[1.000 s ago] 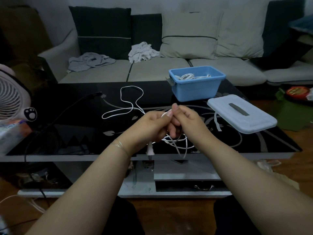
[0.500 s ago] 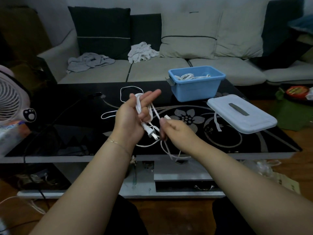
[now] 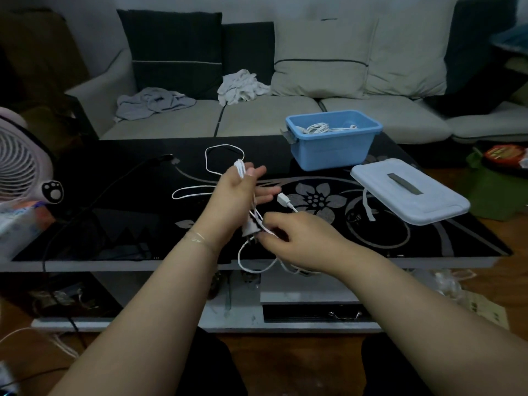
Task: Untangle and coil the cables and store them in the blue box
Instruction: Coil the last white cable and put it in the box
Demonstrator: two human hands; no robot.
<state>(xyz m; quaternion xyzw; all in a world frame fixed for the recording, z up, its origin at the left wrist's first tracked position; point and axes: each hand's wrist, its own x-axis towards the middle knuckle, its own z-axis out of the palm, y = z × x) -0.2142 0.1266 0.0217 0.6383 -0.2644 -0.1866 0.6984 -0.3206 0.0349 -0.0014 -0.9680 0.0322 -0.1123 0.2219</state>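
My left hand (image 3: 235, 201) is raised over the black glass table (image 3: 428, 241), its fingers straight. Loops of a white cable (image 3: 243, 261) hang over it between thumb and fingers. The cable's two-pin plug (image 3: 251, 227) hangs at the heel of that hand. My right hand (image 3: 298, 232) pinches the cable just beside the plug, and a white USB end (image 3: 283, 199) sticks up above it. Slack droops over the table's front edge. The blue box (image 3: 328, 155) stands at the back right with a coiled white cable (image 3: 317, 128) inside.
The box's pale lid (image 3: 408, 192) lies right of my hands. A white cable loop (image 3: 210, 155) lies on the table behind my left hand. A black cable (image 3: 114, 184) runs across the left side. A fan (image 3: 17, 167) stands at the far left, a sofa behind.
My hands have parted. The left hand rose with straight fingers and cable loops over it; the right hand dropped to the plug and pinches the cable there. The USB end now points up.
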